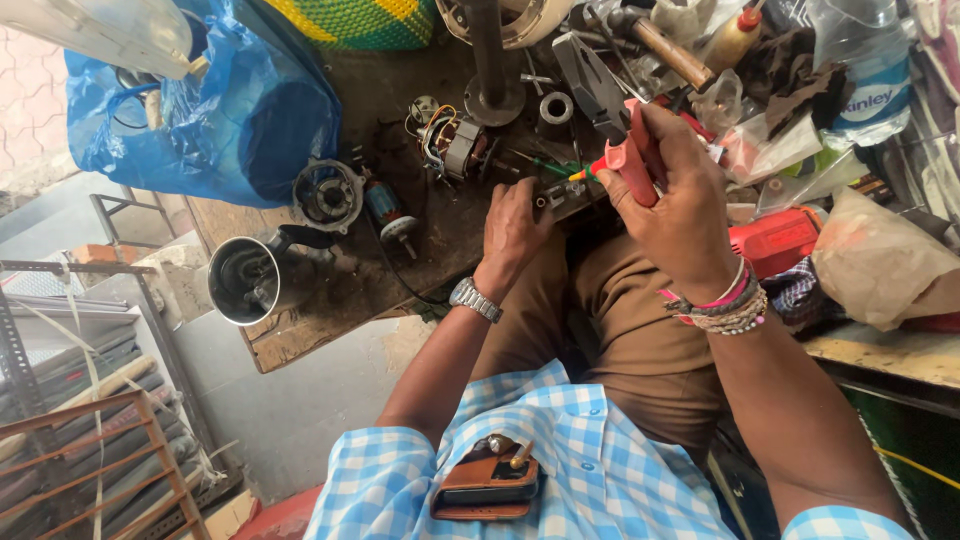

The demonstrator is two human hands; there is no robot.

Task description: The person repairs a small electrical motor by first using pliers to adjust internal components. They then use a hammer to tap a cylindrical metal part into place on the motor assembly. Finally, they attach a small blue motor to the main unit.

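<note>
Your workbench is crowded, so start with the bulk: a blue plastic bag fills its far left corner, with a green and yellow woven basket just beside it at the far edge. Along the near left edge a steel jar lies on its side, its open mouth facing you. Between the jar and your hands sit a round grey motor housing, a small blue-banded rotor and a motor core with copper windings; a dark upright post stands behind them, and a clear plastic bottle stands at the far right. A red power tool lies just under your right wrist. Your right hand is clenched around red-handled pliers, whose dark head points away from you. Your left hand rests at the near edge, fingertips pinching a small dark part; a screwdriver with a red and yellow grip lies just beside it.
</note>
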